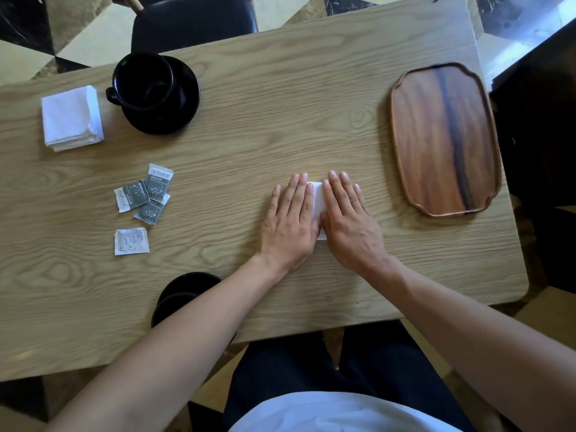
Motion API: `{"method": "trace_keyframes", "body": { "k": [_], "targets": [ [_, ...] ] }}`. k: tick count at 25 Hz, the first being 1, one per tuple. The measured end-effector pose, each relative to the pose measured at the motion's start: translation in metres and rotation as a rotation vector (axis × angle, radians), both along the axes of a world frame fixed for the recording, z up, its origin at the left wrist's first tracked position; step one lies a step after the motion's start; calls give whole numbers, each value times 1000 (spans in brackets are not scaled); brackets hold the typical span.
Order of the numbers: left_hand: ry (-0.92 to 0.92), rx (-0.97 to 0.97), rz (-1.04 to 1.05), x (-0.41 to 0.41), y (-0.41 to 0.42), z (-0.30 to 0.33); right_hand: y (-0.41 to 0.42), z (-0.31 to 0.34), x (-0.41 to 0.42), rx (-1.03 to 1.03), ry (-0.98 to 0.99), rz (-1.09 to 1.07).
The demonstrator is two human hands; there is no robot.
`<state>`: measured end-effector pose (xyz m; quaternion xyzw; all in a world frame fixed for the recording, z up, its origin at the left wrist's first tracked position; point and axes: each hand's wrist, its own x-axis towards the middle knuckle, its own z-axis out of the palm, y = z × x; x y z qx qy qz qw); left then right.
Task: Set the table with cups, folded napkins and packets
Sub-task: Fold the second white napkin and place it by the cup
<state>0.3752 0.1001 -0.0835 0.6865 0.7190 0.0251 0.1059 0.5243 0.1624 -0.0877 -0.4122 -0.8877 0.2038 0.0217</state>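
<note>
A white napkin lies on the wooden table, mostly covered by both hands. My left hand and my right hand press flat on it side by side, fingers straight. A stack of white napkins sits at the far left. Beside it a black cup stands on a black saucer. Three grey packets lie in a loose cluster left of centre, with a white packet just below them. A second black cup with saucer sits at the near edge, partly hidden by my left forearm.
A wooden tray with nothing on it lies at the right end of the table. A black chair stands at the far side. A dark cabinet lies to the right of the table.
</note>
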Motion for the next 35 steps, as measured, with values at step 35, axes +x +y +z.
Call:
{"method": "trace_keyframes", "body": {
  "k": [35],
  "targets": [
    [-1189,-119,923,-13,-33,62,-24,31,14,-711,490,-481]
  ]
}}
